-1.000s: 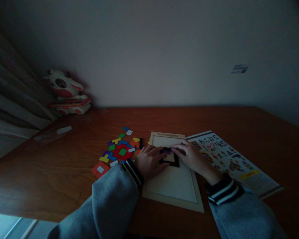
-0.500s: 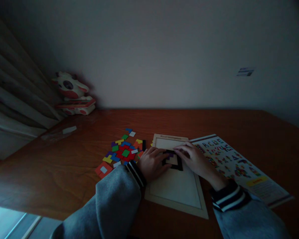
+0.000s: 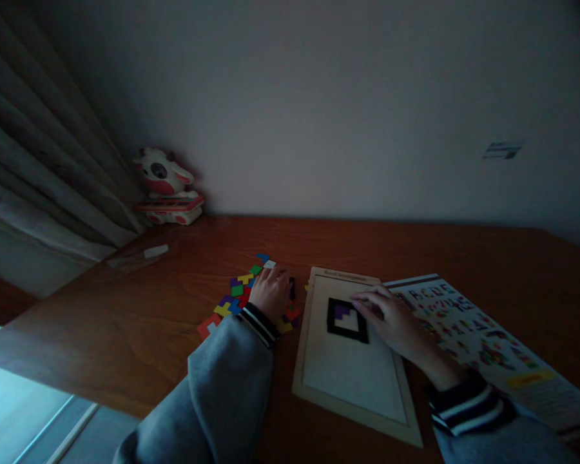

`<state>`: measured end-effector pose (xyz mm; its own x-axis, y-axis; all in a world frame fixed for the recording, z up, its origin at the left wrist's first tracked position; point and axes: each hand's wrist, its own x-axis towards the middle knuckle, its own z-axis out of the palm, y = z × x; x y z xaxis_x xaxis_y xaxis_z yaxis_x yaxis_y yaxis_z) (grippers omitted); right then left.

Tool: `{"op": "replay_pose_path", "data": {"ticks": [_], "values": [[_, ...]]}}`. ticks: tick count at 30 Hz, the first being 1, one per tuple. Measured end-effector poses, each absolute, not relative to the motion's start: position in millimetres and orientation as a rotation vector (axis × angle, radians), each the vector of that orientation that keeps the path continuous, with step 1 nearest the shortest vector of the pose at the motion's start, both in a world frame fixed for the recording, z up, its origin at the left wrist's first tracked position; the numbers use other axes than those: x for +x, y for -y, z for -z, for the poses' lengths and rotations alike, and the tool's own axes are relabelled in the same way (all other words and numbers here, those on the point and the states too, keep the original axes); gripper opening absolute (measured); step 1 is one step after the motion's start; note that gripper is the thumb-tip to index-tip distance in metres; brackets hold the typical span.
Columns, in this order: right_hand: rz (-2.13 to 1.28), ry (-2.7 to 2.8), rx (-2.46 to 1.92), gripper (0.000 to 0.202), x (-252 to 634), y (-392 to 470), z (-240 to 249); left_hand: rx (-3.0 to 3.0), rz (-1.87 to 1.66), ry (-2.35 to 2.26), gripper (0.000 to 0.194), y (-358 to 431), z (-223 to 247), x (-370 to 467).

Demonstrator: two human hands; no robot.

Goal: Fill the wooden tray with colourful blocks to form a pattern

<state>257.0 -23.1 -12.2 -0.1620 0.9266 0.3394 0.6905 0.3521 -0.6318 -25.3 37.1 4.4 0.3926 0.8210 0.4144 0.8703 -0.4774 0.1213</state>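
Note:
My left hand [image 3: 269, 293] reaches over a pile of coloured puzzle pieces [image 3: 236, 290] left of the board, its fingers apart and pointing down, tips partly hidden among the pieces. On the pale wooden tray board [image 3: 348, 386] lies a square outline of black pieces [image 3: 347, 332]. Inside its upper left corner sits a purple stepped piece [image 3: 341, 312]; the pale board shows through the rest. My right hand [image 3: 385, 317] rests at the outline's upper right corner, thumb and index finger brought together. Whatever is between those fingertips is too small to make out.
A printed sheet of coloured patterns [image 3: 483, 335] lies right of the board, partly under my right arm. At the back left stands a cow-shaped toy [image 3: 167, 187] beside the curtain [image 3: 43, 148]. A clear plastic wrapper with a white label [image 3: 155, 251] lies in front of it.
My left hand has left the black outline and moved left onto the pile of pieces. The right hand stays at the outline's upper right corner. The view has shifted slightly.

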Motion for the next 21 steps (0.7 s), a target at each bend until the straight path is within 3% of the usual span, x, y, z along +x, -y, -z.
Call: {"op": "replay_pose_path", "data": {"ticks": [11,21], "values": [[-0.433,1.931,-1.408,0.027,254.9,25.0,5.8,-2.569,0.571,1.451,0.022,-36.8,1.8,-24.8],[-0.443,1.98,-1.358,0.02,255.2,24.1,9.8,-2.945,0.857,0.789,0.027,-20.4,-3.2,-5.2]]}}
